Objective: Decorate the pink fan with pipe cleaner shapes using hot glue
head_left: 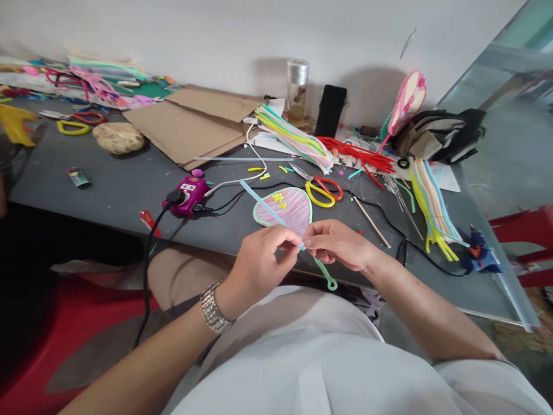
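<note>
Bright, even light leaves soft shadows on the wall (224,34) beyond the left hand (261,268); wide-angle distortion bends the desk (116,184) toward the frame edges, with little blur.

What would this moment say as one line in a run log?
left hand, right hand: pinching blue pipe cleaner | nearby: pink fan shape | table: scissors

A pale blue pipe cleaner (263,202) is pinched between the fingers (290,237) of the left hand (259,268) and right hand (337,245), at the lower edge of a pink, green-rimmed pipe-cleaner panel (283,210). A metal wristwatch (215,306) is worn on the left wrist. Yellow-and-red-handled scissors (323,192) lie beyond the panel on the grey surface (116,196); a blue glue gun (481,253) is positioned at far right.
</note>
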A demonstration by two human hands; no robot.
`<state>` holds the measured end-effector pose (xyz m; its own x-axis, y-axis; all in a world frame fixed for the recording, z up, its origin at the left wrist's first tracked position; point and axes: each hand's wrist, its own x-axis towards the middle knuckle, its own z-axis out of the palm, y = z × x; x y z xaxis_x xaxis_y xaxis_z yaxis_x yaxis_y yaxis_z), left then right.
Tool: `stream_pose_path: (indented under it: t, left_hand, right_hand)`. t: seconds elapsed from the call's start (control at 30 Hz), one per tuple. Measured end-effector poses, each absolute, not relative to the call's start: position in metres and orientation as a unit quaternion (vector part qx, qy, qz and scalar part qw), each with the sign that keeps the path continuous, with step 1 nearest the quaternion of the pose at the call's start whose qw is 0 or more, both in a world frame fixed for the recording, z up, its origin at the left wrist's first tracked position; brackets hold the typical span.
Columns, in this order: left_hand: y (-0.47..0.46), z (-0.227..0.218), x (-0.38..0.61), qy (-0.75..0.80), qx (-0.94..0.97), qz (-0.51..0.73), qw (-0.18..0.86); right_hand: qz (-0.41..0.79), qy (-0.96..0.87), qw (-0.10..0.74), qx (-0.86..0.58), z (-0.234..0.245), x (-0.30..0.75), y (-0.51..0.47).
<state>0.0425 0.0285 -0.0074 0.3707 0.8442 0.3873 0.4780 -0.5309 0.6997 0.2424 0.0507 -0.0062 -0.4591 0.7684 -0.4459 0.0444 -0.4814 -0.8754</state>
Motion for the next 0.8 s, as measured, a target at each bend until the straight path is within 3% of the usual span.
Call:
stream_pose_path:
  t: [0.17, 0.5, 0.7, 0.8]
  left_hand:
    - [0.028, -0.012, 0.041, 0.371, 0.858, 0.344, 0.092]
    - [0.032, -0.018, 0.040, 0.345, 0.877, 0.335, 0.018]
    - [0.030, -0.022, 0.038, 0.331, 0.884, 0.331, 0.023]
    - [0.032, -0.023, 0.036, 0.345, 0.873, 0.329, 0.100]
  right_hand:
    - [0.757, -0.421, 0.221, -0.448, -0.007, 0.242, 0.053]
    - [0.764, -0.398, 0.232, -0.451, -0.009, 0.237, 0.056]
    - [0.749, -0.404, 0.244, -0.465, -0.012, 0.234, 0.054]
    - [0.733, -0.417, 0.250, -0.476, -0.013, 0.232, 0.053]
